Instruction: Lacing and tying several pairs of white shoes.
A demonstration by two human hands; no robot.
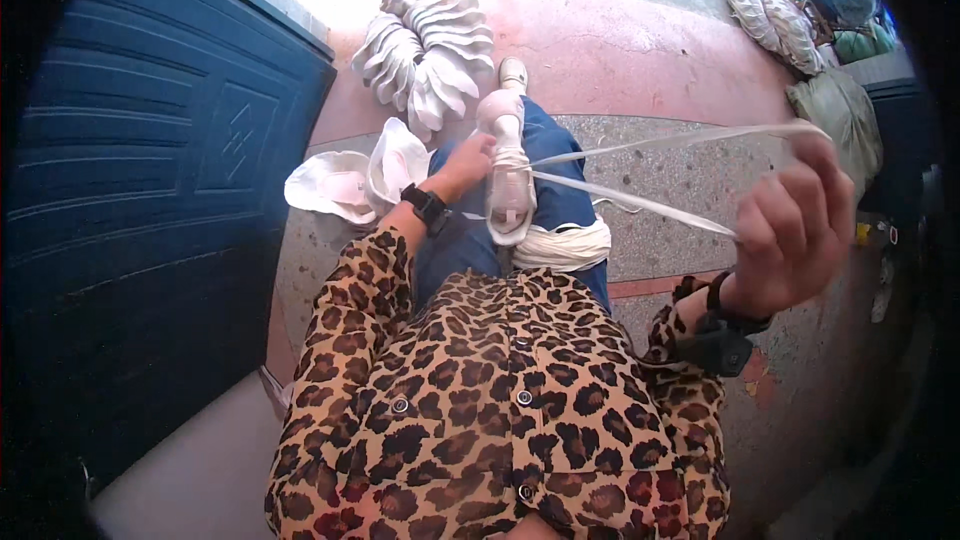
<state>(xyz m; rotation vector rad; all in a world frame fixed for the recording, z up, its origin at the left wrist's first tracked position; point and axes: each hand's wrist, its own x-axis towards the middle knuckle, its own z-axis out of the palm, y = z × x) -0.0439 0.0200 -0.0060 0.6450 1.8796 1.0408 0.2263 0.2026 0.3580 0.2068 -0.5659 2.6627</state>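
Note:
A pale shoe upper (510, 212) rests lengthwise between my thighs, its tongue end toward my feet. My left hand (466, 164) is closed at its left side, fingertips against the edge by the lacing. From the lacing a white shoelace (640, 202) runs out to the right in two taut strands. Raised well off to the right, my right hand (795, 230) is closed round the far part of that lace and slightly blurred. A bundle of white laces (568, 245) lies over my right thigh.
On the floor ahead stands a curved row of nested white uppers (425, 55). Two more uppers (345, 186) lie left of my knee. A dark blue panelled door (170, 130) flanks me on the left. Sacks and bundles (840, 115) are piled at the far right.

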